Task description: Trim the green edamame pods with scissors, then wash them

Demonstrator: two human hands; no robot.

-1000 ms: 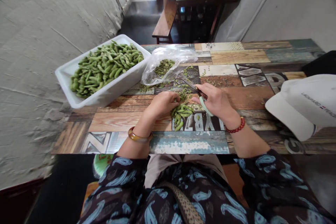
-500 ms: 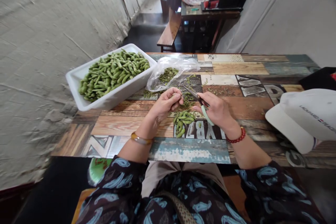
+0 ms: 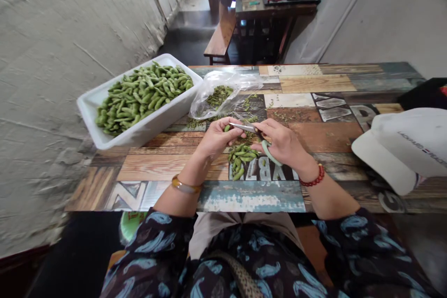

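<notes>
"LACKPARD" on cap; letters on tabletop

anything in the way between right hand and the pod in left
Nothing visible blocks it: only the scissors held by the right hand lie between, pointing toward the pod in the left hand.

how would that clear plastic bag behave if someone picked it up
The clear plastic bag would probably flop and crumple, since its thin sides already lie wrinkled. It looks light, holding just a small heap of green scraps. Those might spill, as they look like loose bits.
</notes>
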